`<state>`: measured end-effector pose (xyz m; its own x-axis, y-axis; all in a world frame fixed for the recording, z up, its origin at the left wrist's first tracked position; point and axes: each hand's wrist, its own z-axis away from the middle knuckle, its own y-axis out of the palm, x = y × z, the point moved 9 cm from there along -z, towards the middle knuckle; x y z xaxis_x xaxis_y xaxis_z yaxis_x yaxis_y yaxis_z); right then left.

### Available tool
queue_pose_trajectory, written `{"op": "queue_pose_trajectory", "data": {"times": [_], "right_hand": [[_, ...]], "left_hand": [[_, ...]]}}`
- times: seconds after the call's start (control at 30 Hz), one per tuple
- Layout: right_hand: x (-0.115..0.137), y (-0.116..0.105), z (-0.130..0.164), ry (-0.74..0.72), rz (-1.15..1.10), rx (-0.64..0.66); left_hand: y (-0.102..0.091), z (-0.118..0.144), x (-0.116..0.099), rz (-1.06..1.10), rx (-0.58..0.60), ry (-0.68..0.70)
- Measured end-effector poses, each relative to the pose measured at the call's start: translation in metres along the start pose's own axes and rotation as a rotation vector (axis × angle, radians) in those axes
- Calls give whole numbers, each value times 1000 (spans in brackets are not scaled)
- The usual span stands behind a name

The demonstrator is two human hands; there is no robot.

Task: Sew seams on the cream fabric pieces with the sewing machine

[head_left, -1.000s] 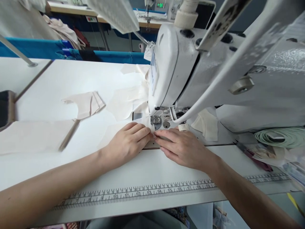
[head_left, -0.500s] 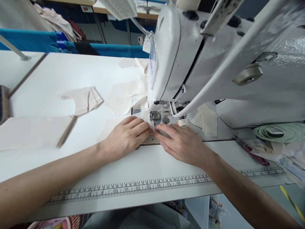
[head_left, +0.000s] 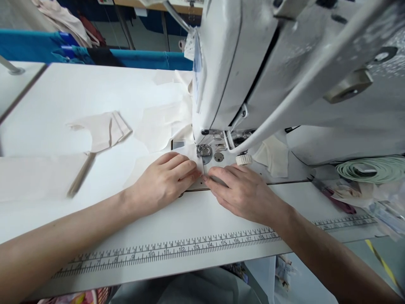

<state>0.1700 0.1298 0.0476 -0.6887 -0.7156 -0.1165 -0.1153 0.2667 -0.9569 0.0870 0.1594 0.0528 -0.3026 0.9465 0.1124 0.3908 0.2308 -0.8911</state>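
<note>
Hands flat on cream fabric [head_left: 190,153] at presser foot [head_left: 204,152]
left hand [head_left: 164,181], right hand [head_left: 243,192] pressing, not pinching; fingertips just before the foot, needle-strike risk if they creep forward

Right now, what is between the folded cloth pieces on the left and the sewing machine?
In the head view, a flat cream fabric piece lies on the white table between the folded cloth pieces and the sewing machine.

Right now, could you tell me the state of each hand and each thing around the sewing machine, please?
left hand: flat, pressing the fabric piece
right hand: flat, fingertips at the fabric edge
fabric piece: lying under the presser foot
presser foot: on the fabric, as far as visible
folded fabric stack: lying apart on the table
green tape roll: coiled, lying flat
</note>
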Motion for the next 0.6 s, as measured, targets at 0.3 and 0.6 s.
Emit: {"op": "queue_pose_trajectory", "data": {"times": [0.3,0.6], "right_hand": [[-3,-4,1,6,-49,-16],[-6,1,2,41,-80,-11]], "left_hand": [[-1,-1,-1,-16,4,7],[0,-1,-2,-4,16,7]]}}
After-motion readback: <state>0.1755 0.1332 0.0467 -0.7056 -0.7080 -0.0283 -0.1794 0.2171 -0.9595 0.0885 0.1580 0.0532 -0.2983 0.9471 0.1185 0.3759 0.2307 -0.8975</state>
